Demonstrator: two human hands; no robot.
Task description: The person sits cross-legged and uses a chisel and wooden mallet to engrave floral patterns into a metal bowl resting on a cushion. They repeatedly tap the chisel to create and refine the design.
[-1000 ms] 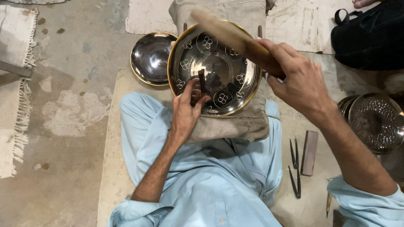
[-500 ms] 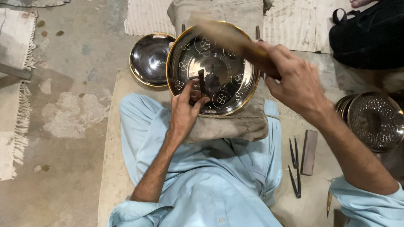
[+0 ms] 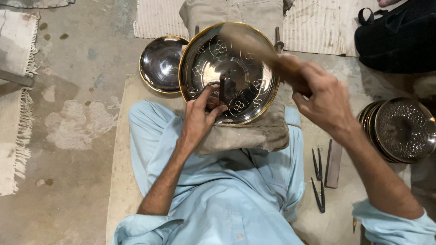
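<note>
A shiny round metal plate (image 3: 206,52) with a gold rim and engraved flower marks lies on a grey cloth cushion (image 3: 254,134) over my lap. My left hand (image 3: 200,115) pinches a short dark metal punch (image 3: 223,88) upright on the plate's surface. My right hand (image 3: 324,102) grips a wooden mallet (image 3: 259,50), which is blurred and angled over the plate above the punch.
A smaller dark metal bowl (image 3: 161,63) lies left of the plate. A stack of hammered metal plates (image 3: 399,129) stands at the right. Thin dark tools (image 3: 318,181) and a flat bar (image 3: 334,163) lie on the mat beside my right leg. A black bag (image 3: 399,36) sits far right.
The mallet in my right hand has swung and shifted over the plate. My left hand keeps the punch in nearly the same spot.
</note>
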